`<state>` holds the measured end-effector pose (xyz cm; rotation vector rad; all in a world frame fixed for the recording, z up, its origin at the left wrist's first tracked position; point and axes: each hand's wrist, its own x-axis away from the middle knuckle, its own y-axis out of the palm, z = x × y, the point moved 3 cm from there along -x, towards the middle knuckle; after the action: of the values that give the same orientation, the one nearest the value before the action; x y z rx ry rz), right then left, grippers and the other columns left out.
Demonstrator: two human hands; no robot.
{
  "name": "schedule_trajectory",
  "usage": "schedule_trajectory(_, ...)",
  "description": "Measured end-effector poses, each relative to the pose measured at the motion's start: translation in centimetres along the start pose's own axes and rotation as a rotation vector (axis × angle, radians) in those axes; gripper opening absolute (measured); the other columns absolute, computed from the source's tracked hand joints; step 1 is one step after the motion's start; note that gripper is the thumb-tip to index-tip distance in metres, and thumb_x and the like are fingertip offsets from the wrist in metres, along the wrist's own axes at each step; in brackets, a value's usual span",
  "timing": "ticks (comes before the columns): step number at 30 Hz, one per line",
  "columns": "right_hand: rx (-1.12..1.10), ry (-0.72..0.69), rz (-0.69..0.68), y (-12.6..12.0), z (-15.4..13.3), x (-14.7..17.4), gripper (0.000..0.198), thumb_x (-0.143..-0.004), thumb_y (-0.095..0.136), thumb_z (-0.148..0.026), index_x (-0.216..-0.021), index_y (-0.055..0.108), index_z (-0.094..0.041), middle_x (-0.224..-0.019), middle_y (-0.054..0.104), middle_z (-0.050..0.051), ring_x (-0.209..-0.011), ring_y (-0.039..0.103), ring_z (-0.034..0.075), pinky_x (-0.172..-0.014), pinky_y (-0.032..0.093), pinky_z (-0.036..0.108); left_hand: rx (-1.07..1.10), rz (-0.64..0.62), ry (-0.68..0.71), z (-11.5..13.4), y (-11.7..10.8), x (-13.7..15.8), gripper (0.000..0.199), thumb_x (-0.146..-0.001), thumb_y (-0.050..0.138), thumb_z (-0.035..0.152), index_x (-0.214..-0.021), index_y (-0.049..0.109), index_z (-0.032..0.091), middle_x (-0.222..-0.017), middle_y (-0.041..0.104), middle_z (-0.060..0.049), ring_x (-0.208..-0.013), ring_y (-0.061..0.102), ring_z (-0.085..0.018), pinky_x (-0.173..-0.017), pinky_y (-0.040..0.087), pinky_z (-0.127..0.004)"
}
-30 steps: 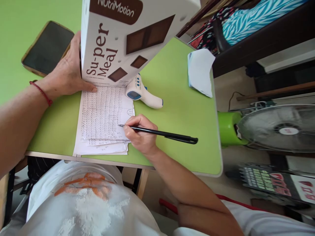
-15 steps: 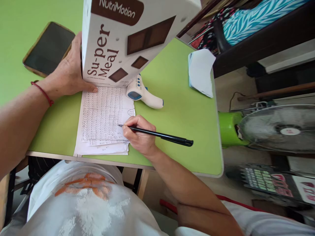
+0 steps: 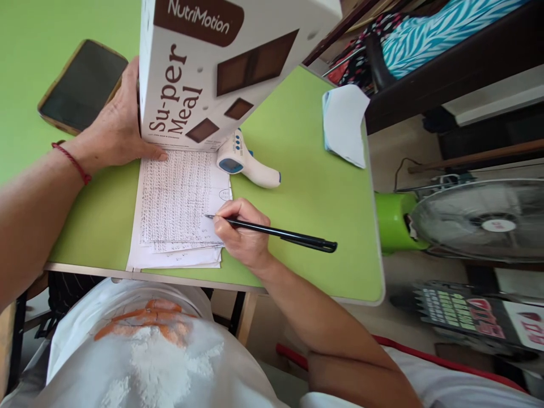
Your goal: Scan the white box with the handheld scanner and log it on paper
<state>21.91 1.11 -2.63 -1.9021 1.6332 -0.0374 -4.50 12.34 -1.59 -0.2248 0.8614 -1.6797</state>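
My left hand (image 3: 113, 127) is wrapped round the lower left corner of a white NutriMotion Su-per Meal box (image 3: 187, 73). Its thumb lies along the box's bottom front edge, over the paper; the fingertips at the box's side are hidden. In my right hand (image 3: 243, 232) a black pen (image 3: 289, 233) is pinched near its point. The pen tip is at the right part of a sheet of paper (image 3: 174, 198) filled with dense handwritten lines, the top of a small stack. An infrared thermometer (image 3: 249, 164), white with blue parts, lies against the box and the papers' right edge.
A phone (image 3: 80, 85) with a dark screen lies left of the box on the green table (image 3: 323, 226). Folded white paper or cloth (image 3: 346, 124) sits near the table's right edge. Beyond that edge are a fan (image 3: 480, 221) and a green container (image 3: 395, 221).
The whole view has shifted very slightly left. My right hand and the pen have moved a touch to the right over the paper; the left hand stays at the box.
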Motion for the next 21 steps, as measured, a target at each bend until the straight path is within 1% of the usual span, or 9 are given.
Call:
schedule_trajectory(2,0.011,-0.009,0.001,0.03,0.01,0.01,0.013,-0.074,0.058,-0.017,-0.065,0.051,-0.023,-0.054,0.053,-0.007,-0.046,0.045,0.008,-0.046,0.039,0.022,-0.029,-0.012,0.012,-0.01,0.07,0.0,0.137,-0.048,0.087,0.065,-0.157,0.016,0.022,-0.159,0.023,-0.009,-0.148,0.02,-0.042,-0.129,0.014,-0.056)
schedule_trajectory(4,0.005,-0.013,-0.01,0.1,0.03,0.01,0.013,-0.074,0.058,-0.016,-0.066,0.051,-0.023,-0.054,0.052,-0.007,-0.047,0.045,0.008,-0.046,0.039,0.021,-0.046,-0.015,0.021,-0.06,0.13,0.01,0.137,-0.049,0.085,0.067,-0.157,0.015,0.021,-0.159,0.021,-0.011,-0.148,0.022,-0.042,-0.128,0.015,-0.057)
schedule_trajectory(8,-0.039,-0.015,-0.04,0.17,0.05,-0.01,0.013,-0.073,0.058,-0.014,-0.066,0.05,-0.023,-0.054,0.051,-0.007,-0.046,0.044,0.007,-0.045,0.037,0.021,-0.041,-0.006,0.017,-0.05,0.12,0.0,0.135,-0.048,0.088,0.063,-0.156,0.017,0.023,-0.157,0.025,-0.009,-0.148,0.021,-0.042,-0.129,0.014,-0.057)
schedule_trajectory(11,-0.048,-0.025,-0.043,0.12,-0.01,-0.06,0.014,-0.072,0.057,-0.013,-0.066,0.049,-0.022,-0.054,0.05,-0.008,-0.045,0.043,0.007,-0.045,0.036,0.02,-0.016,0.005,0.002,0.13,0.03,0.0,0.136,-0.046,0.089,0.06,-0.156,0.018,0.022,-0.158,0.026,-0.009,-0.148,0.021,-0.043,-0.129,0.014,-0.056)
schedule_trajectory(14,-0.038,-0.033,-0.039,0.05,-0.07,-0.09,0.015,-0.073,0.058,-0.013,-0.066,0.05,-0.022,-0.054,0.05,-0.008,-0.045,0.043,0.007,-0.045,0.037,0.02,-0.002,0.003,-0.002,0.38,-0.04,0.05,0.136,-0.046,0.089,0.059,-0.156,0.018,0.02,-0.158,0.026,-0.009,-0.148,0.021,-0.043,-0.129,0.015,-0.056)
schedule_trajectory(17,-0.032,-0.037,-0.029,-0.02,-0.06,-0.08,0.015,-0.074,0.059,-0.013,-0.066,0.05,-0.022,-0.055,0.051,-0.008,-0.046,0.044,0.007,-0.045,0.037,0.02,0.031,0.009,-0.002,0.48,-0.09,0.08,0.134,-0.047,0.089,0.06,-0.155,0.02,0.023,-0.157,0.029,-0.008,-0.148,0.021,-0.044,-0.128,0.015,-0.057)
schedule_trajectory(19,-0.032,-0.039,-0.03,-0.03,-0.01,-0.03,0.016,-0.074,0.059,-0.012,-0.066,0.049,-0.022,-0.055,0.05,-0.008,-0.046,0.043,0.007,-0.045,0.036,0.021,0.024,0.003,-0.011,0.44,-0.07,0.06,0.136,-0.046,0.088,0.061,-0.155,0.018,0.021,-0.158,0.028,-0.008,-0.148,0.019,-0.044,-0.128,0.014,-0.056)
schedule_trajectory(21,-0.037,-0.041,-0.043,-0.01,0.04,0.03,0.016,-0.074,0.059,-0.012,-0.067,0.049,-0.023,-0.055,0.05,-0.008,-0.046,0.042,0.007,-0.045,0.036,0.021,-0.004,-0.01,-0.023,0.38,-0.01,0.01,0.14,-0.045,0.087,0.062,-0.156,0.014,0.017,-0.158,0.025,-0.011,-0.149,0.018,-0.044,-0.129,0.013,-0.055)
